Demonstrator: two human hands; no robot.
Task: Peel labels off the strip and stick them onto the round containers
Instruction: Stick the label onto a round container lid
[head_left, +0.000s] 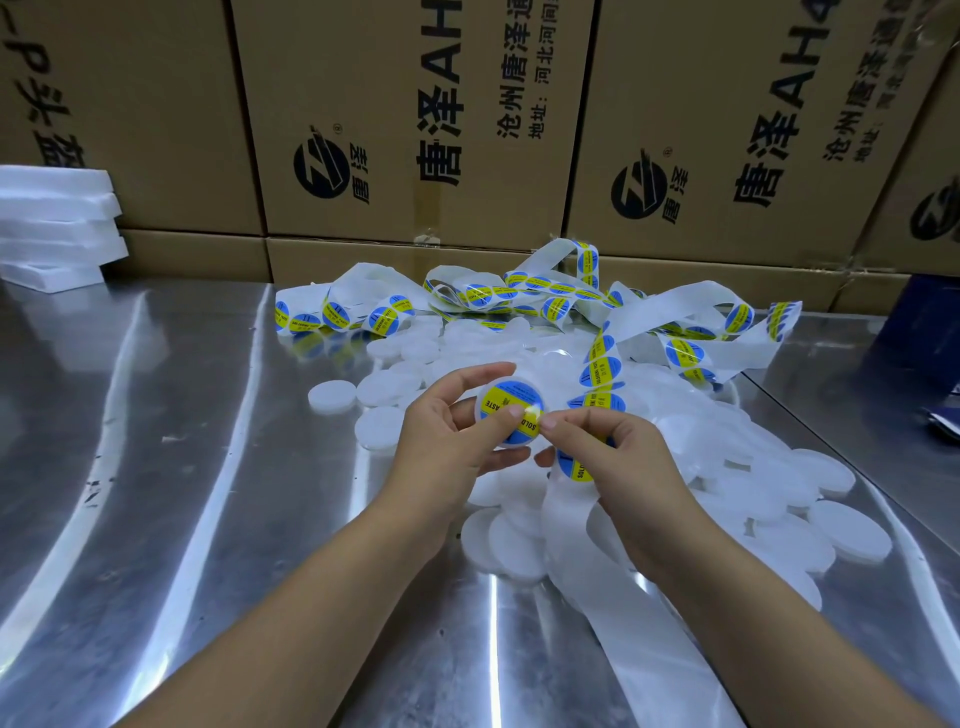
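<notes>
Your left hand's (441, 447) fingers (493, 426) grip the container (482, 400) just over the desk (208, 467). Your right hand (618, 457) pinches the label's (511, 392) edge. I'd press centre-outward so no bubbles get trapped.

Only the person's two arms show. The left hand (457, 441) and right hand (618, 452) are bare, with slim fingers and short, neatly trimmed fingernails (517, 411) that look pale and natural. The left forearm (311, 623) and right forearm (753, 623) are bare skin all the way to the bottom edge of the view.
</notes>
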